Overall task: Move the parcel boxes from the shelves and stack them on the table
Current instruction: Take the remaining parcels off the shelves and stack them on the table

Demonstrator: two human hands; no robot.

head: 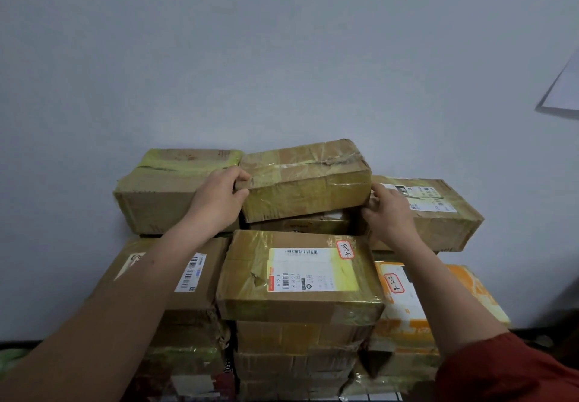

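Parcel box (304, 179), taped, tilted atop the stack (300, 276); left hand (219, 194) grips its left end, right hand (388, 210) clasps its right corner; best lowered level, edges flush

"642" on label (313, 270) of front parcel box (244, 263)

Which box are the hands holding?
The tilted taped box at top centre; left hand grips its left end, right hand its right end. Neighbouring boxes lie flat.
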